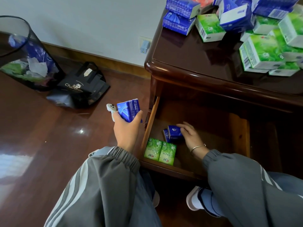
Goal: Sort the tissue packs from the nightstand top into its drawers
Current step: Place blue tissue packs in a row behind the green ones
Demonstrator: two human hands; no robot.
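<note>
Step in hand: stocking the open drawer (239, 133), lower right of centre; sorting by colour apparently under way, judged far from done.

Left hand (127, 126), centre of frame, outside the drawer's left wall: fingers and thumb wrapped round the spare blue packs (129, 110), seemingly two side by side, held upright above the floor; small white clip-like thing (111, 110) on one digit, purpose unclear.

Right hand (190, 135), inside the drawer: fingers curled narrow over the top and side of the standing blue pack (174, 132); thumb hidden; thin bracelet (197, 147) at the wrist.

Drawer contents: standing blue pack with a second blue one touching behind it; two green packs (159, 151) side by side in the near left corner, just beside the blue ones.

Nightstand top (188, 51), upper right: loose heap still waiting; blue pile (180, 13) at the back, green pile (262, 53) toward the right edge, something red at the very top.

Elsewhere: mesh bin (24, 51), upper left; black bag (82, 86) beside it on the floor; wall plug (145, 46).

Next move, by estimate: release by the right hand, then transfer of the spare blue packs over the drawer wall, set against the blue row and apart from the green; afterwards further trips up to the heap.
</note>
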